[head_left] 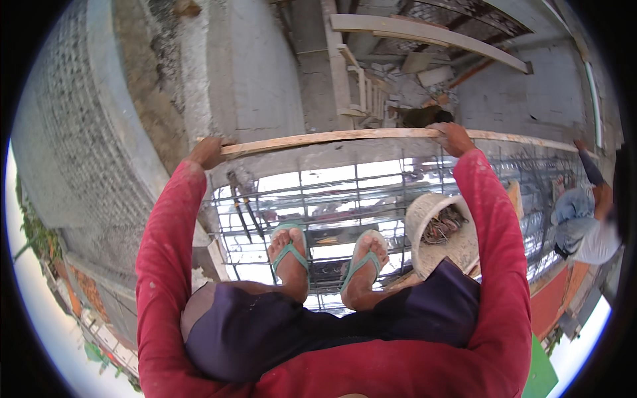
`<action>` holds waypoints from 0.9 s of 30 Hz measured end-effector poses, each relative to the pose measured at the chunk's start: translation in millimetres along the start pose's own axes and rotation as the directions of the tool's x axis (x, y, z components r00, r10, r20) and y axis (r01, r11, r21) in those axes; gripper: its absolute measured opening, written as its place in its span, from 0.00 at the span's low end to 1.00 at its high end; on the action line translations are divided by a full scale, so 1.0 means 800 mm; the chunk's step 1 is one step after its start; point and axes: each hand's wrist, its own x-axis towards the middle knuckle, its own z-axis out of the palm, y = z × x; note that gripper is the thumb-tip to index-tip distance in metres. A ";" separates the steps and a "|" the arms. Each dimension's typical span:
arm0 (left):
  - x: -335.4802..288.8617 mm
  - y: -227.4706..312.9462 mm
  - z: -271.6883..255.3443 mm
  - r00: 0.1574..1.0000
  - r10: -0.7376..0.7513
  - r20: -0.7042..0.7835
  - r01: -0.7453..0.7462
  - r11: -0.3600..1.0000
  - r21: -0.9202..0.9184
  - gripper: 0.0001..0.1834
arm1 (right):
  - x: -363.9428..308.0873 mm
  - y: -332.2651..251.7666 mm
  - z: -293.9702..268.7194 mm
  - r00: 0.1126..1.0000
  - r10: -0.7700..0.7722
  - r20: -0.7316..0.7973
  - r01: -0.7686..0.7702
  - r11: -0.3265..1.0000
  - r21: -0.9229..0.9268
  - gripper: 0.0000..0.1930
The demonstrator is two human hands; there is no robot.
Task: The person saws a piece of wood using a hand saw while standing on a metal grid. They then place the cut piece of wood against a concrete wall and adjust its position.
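Observation:
A long, narrow wooden plank (332, 138) runs crosswise in front of me along the edge of a rebar mesh (358, 176). My left hand (208, 153) is closed at its left end, with the fingertips partly hidden. Farther right along the plank, my right hand (454, 138) grips it with the fingers over its top. A co-worker's hand (580, 144) is by the far right end of the plank. My sandalled feet (289, 255) stand on the mesh, with shiny sheeting under the bars.
Long-handled cutters (243, 205) lie on the mesh at left. A whitish bucket (417, 222) holding wire pieces sits right of my feet. The co-worker (584, 219) crouches at right. Beyond the plank, a wooden ladder (371, 93) and another person (424, 118) are lower down. A rough wall (86, 132) rises at left.

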 end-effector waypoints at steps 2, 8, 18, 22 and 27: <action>-0.007 -0.009 0.000 0.999 -0.036 -0.007 0.036 0.999 -0.004 0.25 | -0.001 -0.012 -0.007 0.999 0.033 0.029 -0.032 0.999 -0.021 0.16; -0.038 -0.057 0.015 0.991 -0.098 -0.093 0.090 0.992 -0.083 0.25 | 0.006 -0.030 -0.024 0.998 0.014 0.053 -0.013 1.000 -0.014 0.18; -0.047 -0.066 0.027 0.981 -0.070 -0.182 0.052 0.994 -0.098 0.21 | 0.009 -0.007 -0.012 0.997 0.021 0.074 -0.022 1.000 0.014 0.19; -0.050 -0.070 0.033 0.977 -0.051 -0.208 0.040 0.998 -0.057 0.19 | 0.010 -0.009 -0.011 0.998 0.023 0.059 -0.025 0.999 0.022 0.18; -0.062 -0.059 0.037 0.982 -0.060 -0.180 0.048 0.996 -0.072 0.19 | 0.008 -0.017 -0.017 0.999 0.011 0.031 -0.011 1.000 -0.007 0.17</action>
